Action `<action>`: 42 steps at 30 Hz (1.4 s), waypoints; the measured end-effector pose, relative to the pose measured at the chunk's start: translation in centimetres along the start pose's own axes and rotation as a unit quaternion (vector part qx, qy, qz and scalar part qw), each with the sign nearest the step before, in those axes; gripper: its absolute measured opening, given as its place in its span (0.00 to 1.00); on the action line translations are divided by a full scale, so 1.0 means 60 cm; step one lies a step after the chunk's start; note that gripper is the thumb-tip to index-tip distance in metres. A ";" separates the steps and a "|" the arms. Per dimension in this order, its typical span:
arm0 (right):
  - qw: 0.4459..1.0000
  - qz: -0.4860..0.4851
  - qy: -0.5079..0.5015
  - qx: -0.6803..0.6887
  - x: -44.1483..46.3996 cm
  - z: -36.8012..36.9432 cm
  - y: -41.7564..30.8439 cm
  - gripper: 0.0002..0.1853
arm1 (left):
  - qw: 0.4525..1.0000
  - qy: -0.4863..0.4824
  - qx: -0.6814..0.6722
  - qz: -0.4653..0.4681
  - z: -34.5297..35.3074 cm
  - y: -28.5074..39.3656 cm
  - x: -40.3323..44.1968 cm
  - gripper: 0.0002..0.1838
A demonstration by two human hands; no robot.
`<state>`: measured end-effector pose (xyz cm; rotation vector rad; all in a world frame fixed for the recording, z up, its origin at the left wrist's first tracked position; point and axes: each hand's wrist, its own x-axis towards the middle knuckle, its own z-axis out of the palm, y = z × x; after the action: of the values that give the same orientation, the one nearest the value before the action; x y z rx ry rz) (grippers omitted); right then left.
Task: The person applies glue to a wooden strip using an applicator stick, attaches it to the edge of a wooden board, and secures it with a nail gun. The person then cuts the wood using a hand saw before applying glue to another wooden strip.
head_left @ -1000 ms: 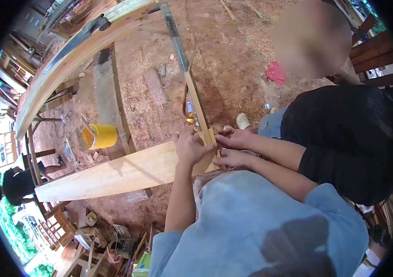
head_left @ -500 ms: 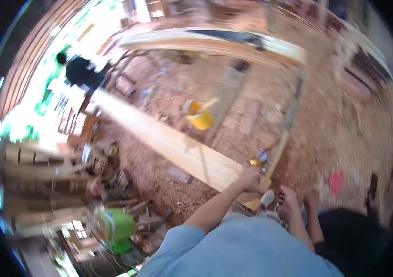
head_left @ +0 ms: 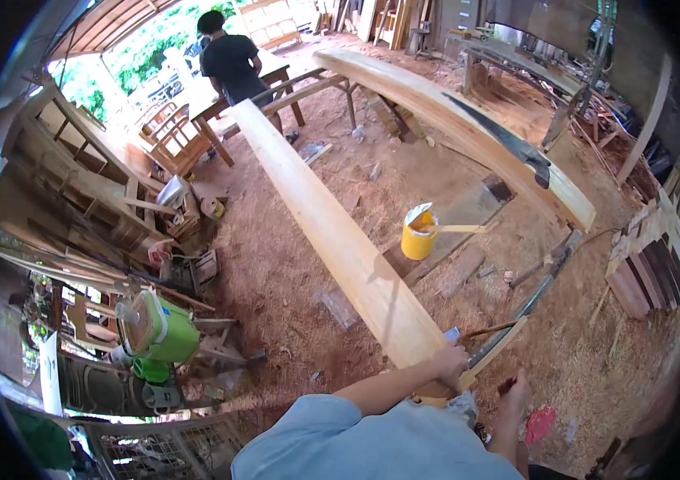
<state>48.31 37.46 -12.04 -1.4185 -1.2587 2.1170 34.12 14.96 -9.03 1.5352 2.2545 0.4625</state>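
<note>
A long pale wooden board [head_left: 340, 248] stretches from in front of me toward the far left. At its near right edge is my left hand [head_left: 451, 365], fingers curled down; whatever they may grip is hidden. Further right, my right hand [head_left: 518, 390] is raised off the board, its fingers closed around a small dark thing too unclear to name. A small blue-marked item [head_left: 452, 334] lies just beyond my left hand, beside a thin brown stick [head_left: 488, 330]. A dark bar [head_left: 536, 296] runs away from the board's near end.
A yellow bucket [head_left: 420, 240] with a wooden stick stands on the shavings-covered floor. Another thick board [head_left: 404, 84] carries a dark handsaw [head_left: 508, 140]. A person in black [head_left: 232, 68] stands at the far table. Left is a green container [head_left: 168, 328]; right, stacked wood [head_left: 648, 272].
My view has turned and steadied. My right hand is now raised with fingers closed. Another arm and a dark shape close by at the lower right have mostly left view.
</note>
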 end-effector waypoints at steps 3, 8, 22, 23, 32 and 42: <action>0.998 -0.029 0.037 0.041 0.035 0.037 -0.018 0.17 | 1.000 0.010 0.010 -0.002 0.014 -0.002 0.006 0.28; 0.993 -0.117 0.022 -0.022 0.091 0.085 -0.044 0.17 | 1.000 0.005 -0.016 -0.018 0.016 0.001 0.001 0.24; 0.945 -0.285 -0.149 -0.061 0.091 0.283 -0.181 0.04 | 0.997 -0.018 -0.051 -0.049 -0.031 0.009 -0.006 0.27; 0.942 -0.294 -0.147 -0.071 0.091 0.286 -0.185 0.05 | 0.996 -0.008 -0.071 -0.049 -0.030 0.013 -0.008 0.26; 0.921 -0.358 -0.064 -0.141 0.159 0.213 -0.110 0.04 | 0.997 -0.046 -0.036 -0.045 -0.011 0.003 0.003 0.31; 0.937 -0.268 -0.207 -0.083 0.000 0.253 -0.121 0.03 | 0.999 -0.002 -0.002 -0.045 -0.014 0.005 -0.003 0.28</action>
<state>33.73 34.05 -4.33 -0.5721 -1.7694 1.9965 34.05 14.84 -8.13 1.4241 2.3078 0.4365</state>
